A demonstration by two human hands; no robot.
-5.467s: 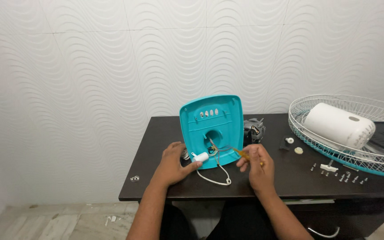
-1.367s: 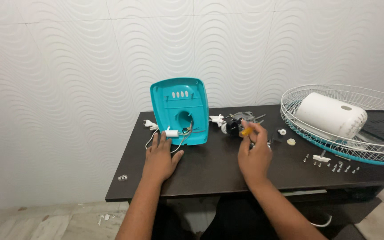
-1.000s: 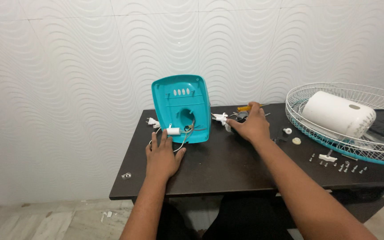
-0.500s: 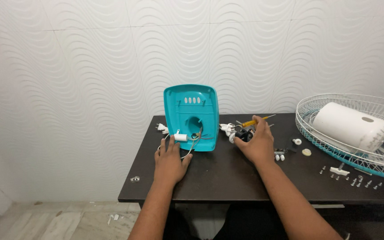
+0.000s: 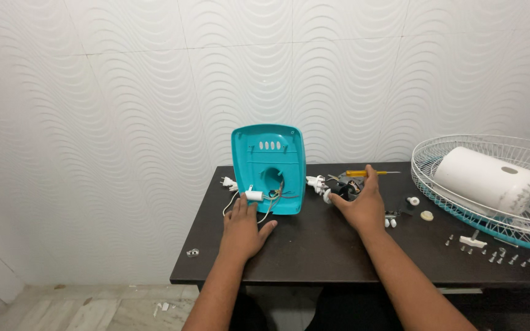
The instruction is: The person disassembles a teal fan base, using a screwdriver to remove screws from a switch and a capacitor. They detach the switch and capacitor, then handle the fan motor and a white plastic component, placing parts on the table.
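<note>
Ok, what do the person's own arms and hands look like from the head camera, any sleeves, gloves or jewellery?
Both arms are bare along all that shows, with no sleeve in view. The left hand and right hand wear no gloves. No ring, watch or band shows on the fingers or wrists, and no marks or bandages are visible. The upper arms run out of the bottom of the picture, so what is worn there cannot be told.

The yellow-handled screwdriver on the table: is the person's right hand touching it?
Cannot tell. In the head view the right hand rests over small black parts, and its fingers reach the screwdriver, but contact or a gap isn't plain.
</note>
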